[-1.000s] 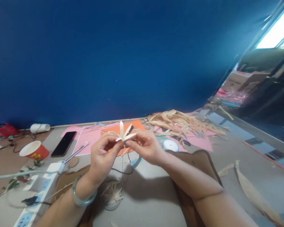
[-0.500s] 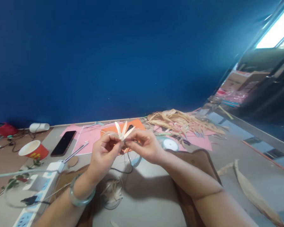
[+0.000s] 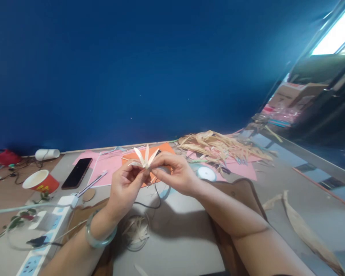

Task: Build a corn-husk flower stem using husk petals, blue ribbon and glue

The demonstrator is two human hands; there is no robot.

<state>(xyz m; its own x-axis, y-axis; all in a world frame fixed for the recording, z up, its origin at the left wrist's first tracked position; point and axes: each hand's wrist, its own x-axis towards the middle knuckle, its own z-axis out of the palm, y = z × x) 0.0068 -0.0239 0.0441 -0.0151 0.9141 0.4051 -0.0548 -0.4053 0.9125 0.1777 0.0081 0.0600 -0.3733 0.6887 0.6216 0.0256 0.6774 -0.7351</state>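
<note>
Nearest me, my left hand (image 3: 125, 186) and right hand (image 3: 176, 173) meet above the grey table (image 3: 184, 245), fingertips of both pinched on a small pale husk flower (image 3: 144, 158), petals fanned upward. Beyond lie orange paper (image 3: 163, 149), a phone (image 3: 77, 173) and a heap of husks (image 3: 218, 145).

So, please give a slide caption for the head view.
Both hands, left hand and right hand, pinch a pale petal cluster above a cluttered table.
</note>
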